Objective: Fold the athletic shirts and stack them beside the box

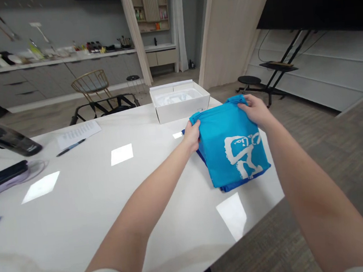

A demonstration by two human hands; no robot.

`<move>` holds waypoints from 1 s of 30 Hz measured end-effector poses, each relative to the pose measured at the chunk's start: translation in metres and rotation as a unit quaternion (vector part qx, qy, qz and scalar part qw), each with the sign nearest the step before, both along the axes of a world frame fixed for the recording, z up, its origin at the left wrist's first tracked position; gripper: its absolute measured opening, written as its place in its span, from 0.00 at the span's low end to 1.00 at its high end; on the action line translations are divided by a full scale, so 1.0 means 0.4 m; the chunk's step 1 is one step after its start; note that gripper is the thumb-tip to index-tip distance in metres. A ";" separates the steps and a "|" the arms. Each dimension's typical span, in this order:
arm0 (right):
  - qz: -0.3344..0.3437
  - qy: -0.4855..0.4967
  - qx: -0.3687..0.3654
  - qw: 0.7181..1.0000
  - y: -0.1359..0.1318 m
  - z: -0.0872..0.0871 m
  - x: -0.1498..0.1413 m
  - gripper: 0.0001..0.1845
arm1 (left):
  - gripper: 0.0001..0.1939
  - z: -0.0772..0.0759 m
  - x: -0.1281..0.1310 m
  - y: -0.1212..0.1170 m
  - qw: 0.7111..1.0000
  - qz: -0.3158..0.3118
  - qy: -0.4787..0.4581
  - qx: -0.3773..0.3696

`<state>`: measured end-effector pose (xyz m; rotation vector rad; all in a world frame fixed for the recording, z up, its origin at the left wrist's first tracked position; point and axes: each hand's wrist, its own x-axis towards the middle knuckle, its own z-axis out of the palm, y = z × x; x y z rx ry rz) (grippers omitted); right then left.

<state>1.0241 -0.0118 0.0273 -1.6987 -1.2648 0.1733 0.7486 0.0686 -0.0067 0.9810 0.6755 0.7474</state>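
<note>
A folded bright blue cloth (218,149) with white printed lettering lies over darker blue fabric (245,183) at the right end of the table. My left hand (192,137) pinches its far left corner, thumb on top. At the far right corner, my right hand (256,109) grips the same cloth, fingers closed on its edge. Both arms reach forward across the tabletop. Whether the cloth is a bag or a garment cannot be made out. The fingers under the cloth are hidden.
Behind the cloth stands an open white box (181,112) with pale wrapped contents. To the left are a paper sheet (78,135), a pen (71,147), a dark bottle (11,139) and a black device (4,175). The white table (165,236) ends close to my right arm.
</note>
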 end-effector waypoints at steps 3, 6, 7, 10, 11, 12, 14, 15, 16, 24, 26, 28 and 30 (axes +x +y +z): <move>-0.041 0.016 -0.105 0.994 0.093 -0.096 -0.012 0.20 | 0.31 -0.080 -0.020 0.028 0.996 -0.003 0.091 -0.017; -0.070 -0.016 -0.163 0.984 0.105 -0.184 -0.056 0.30 | 0.44 -0.143 -0.063 0.021 0.973 0.033 0.198 0.109; -0.070 -0.049 -0.163 0.983 0.095 -0.199 -0.073 0.34 | 0.46 -0.152 -0.076 0.011 0.956 0.056 0.225 0.180; -0.123 -0.164 -0.173 0.963 0.051 -0.201 -0.129 0.39 | 0.40 -0.144 -0.093 -0.031 0.875 0.053 0.257 0.408; -0.144 -0.199 -0.178 0.953 0.036 -0.194 -0.148 0.38 | 0.35 -0.135 -0.091 -0.048 0.845 0.027 0.253 0.470; -0.153 -0.227 -0.180 0.945 0.022 -0.186 -0.167 0.36 | 0.31 -0.129 -0.085 -0.065 0.819 -0.004 0.248 0.518; -0.124 -0.256 -0.169 0.944 -0.006 -0.180 -0.201 0.32 | 0.28 -0.126 -0.068 -0.098 0.783 -0.057 0.255 0.565; -0.093 -0.256 -0.164 0.948 -0.022 -0.185 -0.215 0.31 | 0.28 -0.131 -0.060 -0.113 0.774 -0.080 0.272 0.566; -0.058 -0.251 -0.168 0.952 -0.040 -0.194 -0.227 0.30 | 0.30 -0.141 -0.052 -0.128 0.767 -0.103 0.293 0.561; -0.015 -0.250 -0.257 0.933 -0.248 -0.262 -0.254 0.34 | 0.42 -0.174 -0.094 -0.215 0.710 -0.153 0.373 0.577; -0.035 -0.274 -0.243 0.930 -0.293 -0.256 -0.283 0.34 | 0.43 -0.164 -0.132 -0.242 0.700 -0.169 0.362 0.592; -0.033 -0.304 -0.224 0.925 -0.327 -0.249 -0.336 0.33 | 0.43 -0.160 -0.178 -0.266 0.697 -0.177 0.351 0.599; -0.010 -0.326 -0.208 0.922 -0.346 -0.244 -0.407 0.30 | 0.41 -0.166 -0.231 -0.284 0.697 -0.175 0.344 0.604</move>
